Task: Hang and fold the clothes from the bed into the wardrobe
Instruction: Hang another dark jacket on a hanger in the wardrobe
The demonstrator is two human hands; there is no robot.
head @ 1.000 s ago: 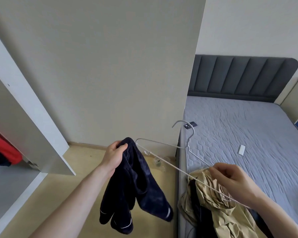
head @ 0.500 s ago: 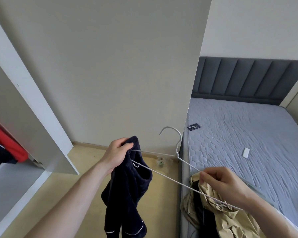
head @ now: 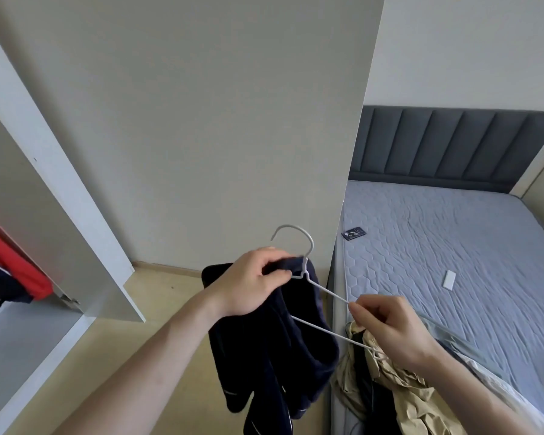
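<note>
Navy garment (head: 283, 350), soft fabric with thin pale piping at the lower hems, hangs over a white wire hanger (head: 311, 290) near centre frame, above the floor (head: 170, 309) and just left of the bed (head: 453, 262). Left hand (head: 252, 284): grip closed, fingers curled round a fold of the navy fabric at the hanger's neck, just below the hook. Right hand (head: 387, 331): grip narrow, thumb and fingertips pinching the hanger's right end, where shoulder wire and lower bar meet. Hook points up and to the left.

Surroundings: a tan garment (head: 399, 387) lies bunched on the near left corner of the bed, under the right hand, with a dark piece partly buried in it. On the grey quilted mattress, farther off: a dark phone (head: 354, 232) at the left edge and a small white rectangular object (head: 448, 280) toward the middle. Grey padded headboard (head: 446, 146) at the far end.

Obstruction: a tall pale panel (head: 201, 120) stands directly behind the hanger. Open wardrobe door (head: 60, 199) angles out at left; red clothing (head: 10, 262) and dark clothing hang inside the wardrobe at the far left edge.
</note>
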